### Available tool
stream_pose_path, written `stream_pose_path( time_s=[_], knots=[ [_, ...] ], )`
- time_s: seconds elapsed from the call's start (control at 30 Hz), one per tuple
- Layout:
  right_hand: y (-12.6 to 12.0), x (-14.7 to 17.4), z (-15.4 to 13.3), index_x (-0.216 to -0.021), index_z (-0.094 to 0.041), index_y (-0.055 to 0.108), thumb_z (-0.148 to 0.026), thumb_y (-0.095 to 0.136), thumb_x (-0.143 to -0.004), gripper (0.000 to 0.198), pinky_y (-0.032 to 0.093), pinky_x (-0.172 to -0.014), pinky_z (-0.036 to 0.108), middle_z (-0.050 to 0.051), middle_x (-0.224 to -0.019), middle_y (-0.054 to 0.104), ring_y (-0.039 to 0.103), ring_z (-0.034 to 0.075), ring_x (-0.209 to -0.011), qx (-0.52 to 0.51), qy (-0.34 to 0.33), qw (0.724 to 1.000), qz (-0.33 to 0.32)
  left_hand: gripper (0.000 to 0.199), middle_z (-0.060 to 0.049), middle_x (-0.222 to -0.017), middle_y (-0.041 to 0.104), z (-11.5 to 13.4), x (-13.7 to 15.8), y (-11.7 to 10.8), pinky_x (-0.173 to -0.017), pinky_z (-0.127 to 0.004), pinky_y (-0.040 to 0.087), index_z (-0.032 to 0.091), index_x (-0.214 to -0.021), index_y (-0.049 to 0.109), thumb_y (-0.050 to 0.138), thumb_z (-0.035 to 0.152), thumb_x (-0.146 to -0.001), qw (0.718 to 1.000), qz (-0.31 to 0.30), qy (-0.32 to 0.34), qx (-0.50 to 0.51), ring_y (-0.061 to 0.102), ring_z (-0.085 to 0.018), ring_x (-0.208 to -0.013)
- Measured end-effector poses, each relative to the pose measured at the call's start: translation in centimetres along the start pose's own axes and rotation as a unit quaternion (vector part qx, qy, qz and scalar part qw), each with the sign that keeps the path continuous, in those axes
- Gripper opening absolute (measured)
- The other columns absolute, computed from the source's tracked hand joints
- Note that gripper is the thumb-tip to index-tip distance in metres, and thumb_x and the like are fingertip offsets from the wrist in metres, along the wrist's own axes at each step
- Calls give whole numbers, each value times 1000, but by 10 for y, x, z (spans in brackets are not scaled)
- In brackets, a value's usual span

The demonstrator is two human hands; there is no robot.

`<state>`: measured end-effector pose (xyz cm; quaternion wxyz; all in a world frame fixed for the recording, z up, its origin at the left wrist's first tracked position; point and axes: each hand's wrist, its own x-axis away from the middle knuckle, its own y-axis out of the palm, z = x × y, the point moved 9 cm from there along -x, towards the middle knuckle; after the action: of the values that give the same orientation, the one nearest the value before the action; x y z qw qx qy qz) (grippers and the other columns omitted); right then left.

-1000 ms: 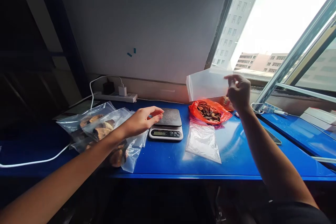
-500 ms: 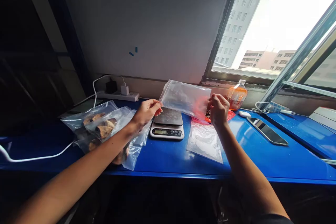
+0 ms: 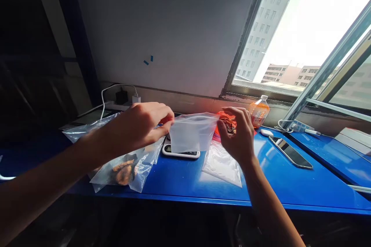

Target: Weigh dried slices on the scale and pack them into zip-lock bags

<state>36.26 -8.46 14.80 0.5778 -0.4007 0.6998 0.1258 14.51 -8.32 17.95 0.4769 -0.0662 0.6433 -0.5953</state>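
Note:
My left hand is closed in a pinch on the upper left corner of a translucent plastic bag. At the bag's upper right corner, my right hand has thumb and fingers curved around the edge; the exact contact is hard to see. The bag hangs mouth up between them, looking flat and without visible contents. Behind and below it, a kitchen scale is mostly hidden. Left of the scale, under my left arm, lie clear bags holding brown dried pieces.
Right of the scale lie a stack of clear bags and an open red package. Farther right stand an orange drink bottle, a white earbud case and a phone. A white cable runs at the back left.
The bag has turned from lying sideways to hanging mouth up, and has come lower in front of the scale. My left hand has moved nearer and turned; my right hand's fingers have spread somewhat.

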Motion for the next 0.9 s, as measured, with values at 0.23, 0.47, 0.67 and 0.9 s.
stream_pose_path(
  time_s=[0.23,0.47,0.67,0.9],
  knots=[
    [37,-14,-106,-123,-23,52,-13,51,-76,48,32,-97,51,9,-108,63,46,31,-116,74,-152,973,-159,29,-6,-77,62,13,-19,-6,-73,-33,44,17,-81,64,40,30,-91,964,12,63,-258,60,-21,-77],
    [79,-16,-99,-121,-15,50,-19,47,-87,35,31,-94,47,14,-116,62,51,28,-108,139,-145,958,-207,30,-7,-75,63,10,-14,3,-65,-30,43,15,-81,64,39,24,-94,913,17,98,-396,60,-20,-72],
    [106,-15,-88,-131,-18,37,-11,36,-90,43,40,-82,34,9,-107,66,59,20,-94,0,-105,973,-203,29,-5,-73,61,16,-5,7,-63,-31,43,14,-87,63,37,23,-98,909,40,126,-395,57,-19,-70],
    [102,-26,-88,-132,-20,33,-8,32,-90,44,39,-83,35,6,-101,65,59,18,-88,-10,-108,975,-192,21,-3,-73,58,13,-10,-5,-63,-29,44,12,-86,59,43,22,-95,945,102,152,-272,54,-16,-69]
  ],
)
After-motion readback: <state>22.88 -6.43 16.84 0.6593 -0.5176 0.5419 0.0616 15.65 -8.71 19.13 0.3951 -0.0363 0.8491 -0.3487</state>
